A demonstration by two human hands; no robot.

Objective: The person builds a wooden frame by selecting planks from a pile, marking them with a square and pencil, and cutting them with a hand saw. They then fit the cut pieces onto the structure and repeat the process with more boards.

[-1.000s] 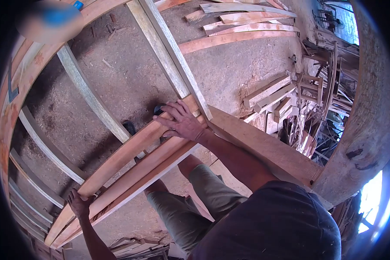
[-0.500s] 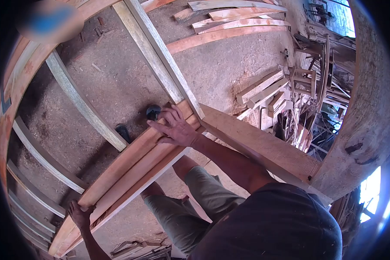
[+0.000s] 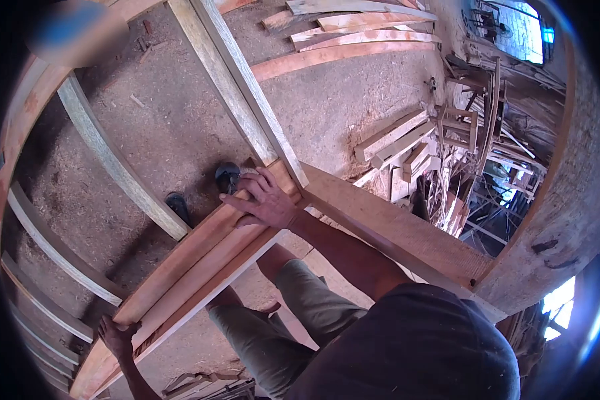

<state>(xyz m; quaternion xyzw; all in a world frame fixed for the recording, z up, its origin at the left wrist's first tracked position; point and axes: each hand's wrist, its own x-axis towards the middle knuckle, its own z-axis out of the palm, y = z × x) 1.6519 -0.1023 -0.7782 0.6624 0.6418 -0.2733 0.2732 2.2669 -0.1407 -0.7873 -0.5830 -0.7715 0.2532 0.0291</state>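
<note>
A long reddish wooden board (image 3: 180,272) with a ridge along it runs diagonally across a wooden frame in front of my legs. My left hand (image 3: 118,337) is closed round it near its lower end, fingers curled over the edge. Near the upper end, my right hand (image 3: 268,201) lies across the board, its fingers reaching over the far side and its thumb apart. Just above that hand, two pale slats (image 3: 237,87) meet the board. A broad plank (image 3: 393,223) extends rightward from the same corner.
Curved slats (image 3: 117,150) of the frame span the left side. On the sawdust-covered floor lie curved boards (image 3: 353,50) at the back and short timber blocks (image 3: 397,140) to the right. A large curved timber (image 3: 547,220) stands at the right, near piled scrap wood (image 3: 447,193).
The view has shifted slightly, so the frame and floor pieces appear a little further left. Both hands keep their places on the board.
</note>
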